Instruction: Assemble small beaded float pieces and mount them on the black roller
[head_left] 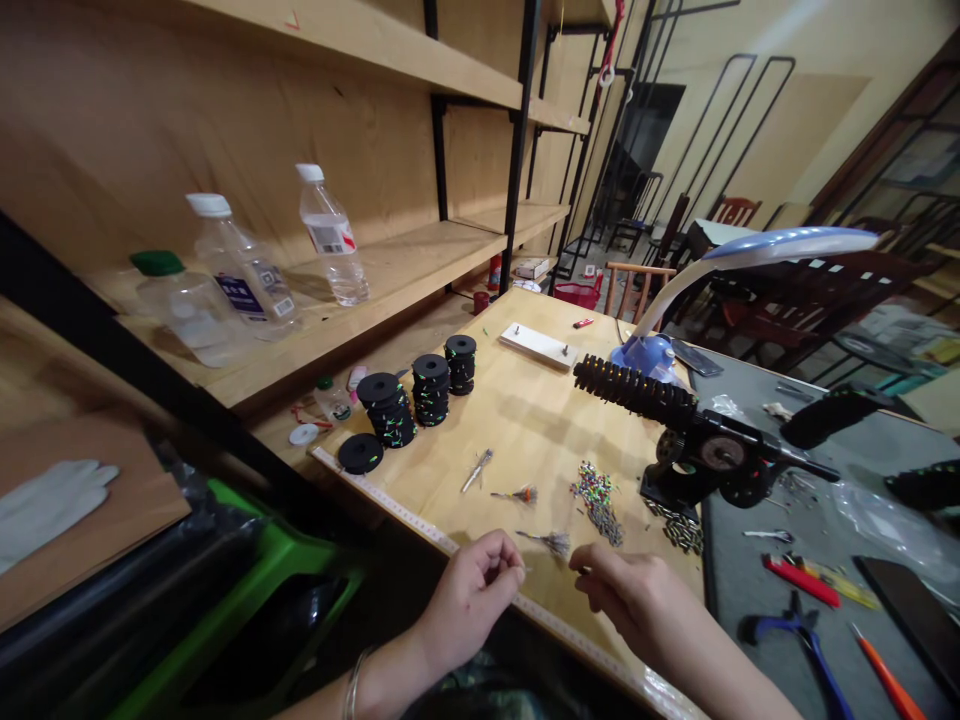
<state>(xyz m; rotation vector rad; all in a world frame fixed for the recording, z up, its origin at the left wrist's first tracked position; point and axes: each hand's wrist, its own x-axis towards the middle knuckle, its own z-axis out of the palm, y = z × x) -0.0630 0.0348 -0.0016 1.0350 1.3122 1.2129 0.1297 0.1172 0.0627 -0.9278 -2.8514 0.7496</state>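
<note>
My left hand is closed in a pinch over the table's front edge. A thin pale bit shows at its fingertips, too small to name. My right hand is closed too, with a small dark thing at its fingertips that I cannot make out. Just beyond the hands lies a tuft of fine grey wires or bristles. Behind it are an orange-tipped tuft and a slim metal tool. Colourful tiny beads and a heap of grey bits lie beyond my right hand, near small brass-coloured cylinders.
Black spools stand stacked at the left, with one single spool. A black winding device and blue lamp rise at the right. Pliers and a red-handled knife lie on the grey mat. Bottles occupy the shelf.
</note>
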